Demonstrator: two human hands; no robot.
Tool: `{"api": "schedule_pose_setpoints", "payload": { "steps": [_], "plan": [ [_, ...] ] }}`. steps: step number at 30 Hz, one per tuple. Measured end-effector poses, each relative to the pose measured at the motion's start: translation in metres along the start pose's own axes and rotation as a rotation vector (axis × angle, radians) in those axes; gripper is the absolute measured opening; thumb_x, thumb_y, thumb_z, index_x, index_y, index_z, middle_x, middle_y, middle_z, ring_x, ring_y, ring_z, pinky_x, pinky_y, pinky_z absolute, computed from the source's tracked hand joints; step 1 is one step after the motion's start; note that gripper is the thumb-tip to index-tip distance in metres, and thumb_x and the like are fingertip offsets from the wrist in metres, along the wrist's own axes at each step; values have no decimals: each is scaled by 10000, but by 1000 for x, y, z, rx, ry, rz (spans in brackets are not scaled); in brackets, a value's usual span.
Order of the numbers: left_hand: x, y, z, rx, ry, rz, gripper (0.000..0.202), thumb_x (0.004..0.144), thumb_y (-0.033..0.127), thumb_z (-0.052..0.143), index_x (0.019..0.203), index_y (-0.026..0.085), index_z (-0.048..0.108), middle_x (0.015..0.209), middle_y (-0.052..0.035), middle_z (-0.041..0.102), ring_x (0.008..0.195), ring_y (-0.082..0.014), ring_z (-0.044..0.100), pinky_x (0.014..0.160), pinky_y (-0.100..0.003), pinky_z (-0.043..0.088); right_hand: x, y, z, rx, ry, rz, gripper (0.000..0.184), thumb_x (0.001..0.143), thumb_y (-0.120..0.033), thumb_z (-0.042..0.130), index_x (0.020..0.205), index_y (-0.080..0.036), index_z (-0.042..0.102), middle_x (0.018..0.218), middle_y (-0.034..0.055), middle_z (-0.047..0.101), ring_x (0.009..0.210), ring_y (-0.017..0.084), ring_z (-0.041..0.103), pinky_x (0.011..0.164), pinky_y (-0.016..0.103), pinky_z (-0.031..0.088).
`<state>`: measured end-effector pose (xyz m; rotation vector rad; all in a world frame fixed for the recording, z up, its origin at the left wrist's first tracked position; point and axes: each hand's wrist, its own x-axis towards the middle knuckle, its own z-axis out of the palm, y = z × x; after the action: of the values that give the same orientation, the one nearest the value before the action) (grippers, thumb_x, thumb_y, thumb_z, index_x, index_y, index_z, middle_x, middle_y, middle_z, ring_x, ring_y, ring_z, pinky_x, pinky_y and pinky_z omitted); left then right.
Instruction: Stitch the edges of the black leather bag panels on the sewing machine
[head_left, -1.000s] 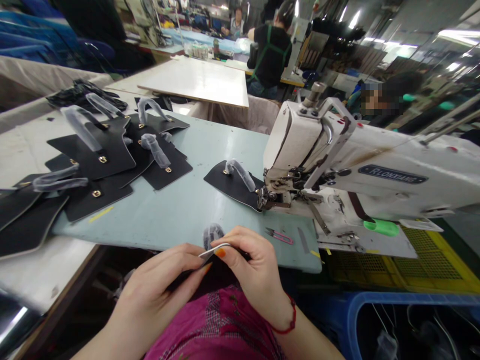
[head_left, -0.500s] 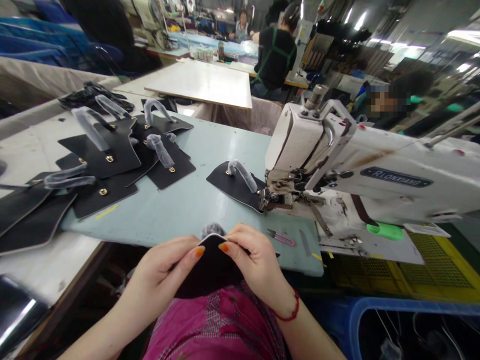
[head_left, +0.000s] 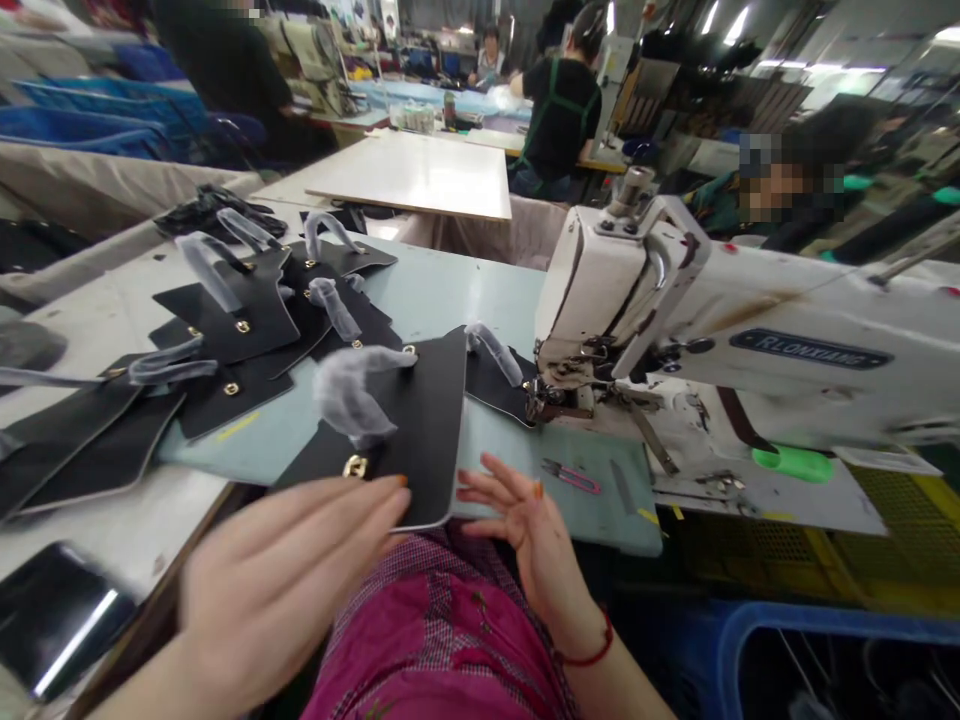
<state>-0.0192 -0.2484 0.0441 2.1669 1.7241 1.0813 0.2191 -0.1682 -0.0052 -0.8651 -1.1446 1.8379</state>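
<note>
A black bag panel (head_left: 431, 420) with a plastic-wrapped handle (head_left: 337, 390) and gold-coloured rings is tilted in front of me, over the front of the pale green work surface. My left hand (head_left: 292, 560) grips its lower edge, fingers straight and pressed together; the thumb is mostly hidden. Just right of the panel, my right hand (head_left: 525, 535) is open with fingers spread, apart from it. Behind, another black panel with a wrapped handle (head_left: 499, 355) lies at the sewing machine's needle area (head_left: 544, 390).
Several black panels (head_left: 262, 310) with wrapped handles are heaped at the left. The white sewing machine (head_left: 795, 350) fills the right side. Pink-handled thread snips (head_left: 574, 475) lie on the pale green surface (head_left: 615, 455). A blue bin (head_left: 840, 620) stands lower right. Co-workers are farther back.
The panel, earlier bent between both hands near my lap, is now spread out with its handle side showing. My right hand has let go and opened; the left has shifted left.
</note>
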Motion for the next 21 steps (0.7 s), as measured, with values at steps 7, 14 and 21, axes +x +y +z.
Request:
{"api": "schedule_pose_setpoints", "payload": {
  "steps": [7,14,21],
  "plan": [
    [-67,-10,121,-27,-57,-179,186,865,238,619,1038,213,684,1069,-103,700,1028,-251,674,894,-394,574,-4,60,-11,20,157,316,449,788,-518,714,1064,-165,687,907,50,703,694,164,658,514,243,558],
    [-62,-7,122,-1027,0,-1219,537,803,591,638,1178,206,648,1209,-132,695,1173,-332,635,940,-429,565,-5,19,-2,-324,-181,31,263,912,-413,606,923,-172,711,859,23,690,836,176,628,745,260,546],
    [59,7,131,-1334,10,-1203,295,711,380,801,831,134,689,715,-65,735,607,-208,689,555,-279,568,20,8,-18,-280,41,131,394,943,-519,505,861,-152,623,707,9,652,580,128,637,482,186,442]
  ]
}}
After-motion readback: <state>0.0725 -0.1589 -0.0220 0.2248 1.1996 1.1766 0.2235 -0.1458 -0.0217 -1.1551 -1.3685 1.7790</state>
